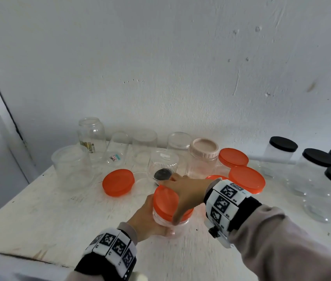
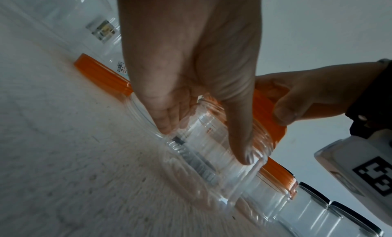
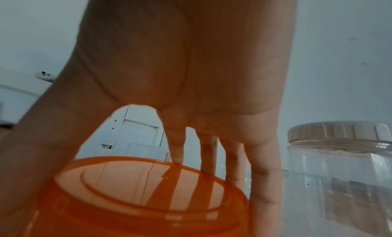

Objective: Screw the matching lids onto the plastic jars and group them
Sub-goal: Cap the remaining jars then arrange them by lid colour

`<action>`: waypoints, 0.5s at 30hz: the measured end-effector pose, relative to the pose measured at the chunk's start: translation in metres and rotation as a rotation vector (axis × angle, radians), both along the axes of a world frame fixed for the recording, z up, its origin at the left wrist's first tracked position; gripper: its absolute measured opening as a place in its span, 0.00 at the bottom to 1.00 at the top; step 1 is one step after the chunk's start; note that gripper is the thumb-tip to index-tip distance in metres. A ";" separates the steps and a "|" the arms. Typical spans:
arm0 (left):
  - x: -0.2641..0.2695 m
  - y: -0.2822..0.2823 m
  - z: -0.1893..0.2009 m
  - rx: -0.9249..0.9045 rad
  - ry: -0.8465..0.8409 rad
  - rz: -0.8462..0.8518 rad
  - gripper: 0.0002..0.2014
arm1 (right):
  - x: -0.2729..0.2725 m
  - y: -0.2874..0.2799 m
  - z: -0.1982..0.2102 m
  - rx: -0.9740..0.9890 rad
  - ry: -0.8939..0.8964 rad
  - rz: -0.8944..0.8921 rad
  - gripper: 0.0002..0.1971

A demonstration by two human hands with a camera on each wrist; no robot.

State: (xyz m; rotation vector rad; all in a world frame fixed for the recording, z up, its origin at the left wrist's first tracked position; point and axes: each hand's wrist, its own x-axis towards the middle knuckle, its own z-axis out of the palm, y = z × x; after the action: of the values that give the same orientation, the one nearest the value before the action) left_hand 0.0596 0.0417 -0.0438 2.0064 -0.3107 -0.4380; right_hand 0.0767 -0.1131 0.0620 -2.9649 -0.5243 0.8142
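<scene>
A clear plastic jar (image 1: 165, 220) (image 2: 214, 150) stands near the front middle of the white table (image 1: 39, 211). My left hand (image 1: 146, 218) (image 2: 191, 73) grips its body from the left. An orange lid (image 1: 165, 199) (image 2: 263, 116) (image 3: 144, 187) sits on the jar's mouth, and my right hand (image 1: 184, 191) (image 3: 186, 73) is curled over it from above, thumb on the near rim and fingers (image 3: 208, 155) on the far rim.
Loose orange lids (image 1: 118, 182) (image 1: 246, 179) (image 1: 233, 157) lie behind. Several open clear jars (image 1: 91, 136) and a beige-lidded jar (image 1: 203, 157) (image 3: 339, 165) line the wall. Black-lidded jars (image 1: 318, 175) are grouped at the right. The table's front edge is close to me.
</scene>
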 end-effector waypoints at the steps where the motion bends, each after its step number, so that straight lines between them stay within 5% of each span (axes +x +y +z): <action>1: -0.001 0.000 -0.001 0.004 -0.004 0.007 0.52 | 0.000 0.001 0.000 -0.005 0.003 0.005 0.57; 15: -0.007 -0.002 -0.003 0.042 -0.039 0.070 0.49 | 0.000 0.002 -0.005 -0.035 0.022 0.018 0.58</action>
State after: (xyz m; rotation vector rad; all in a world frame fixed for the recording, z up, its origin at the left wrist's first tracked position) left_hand 0.0527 0.0397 -0.0472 2.0618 -0.2559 -0.3644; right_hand 0.0772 -0.1111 0.0573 -2.9835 -0.5427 0.8650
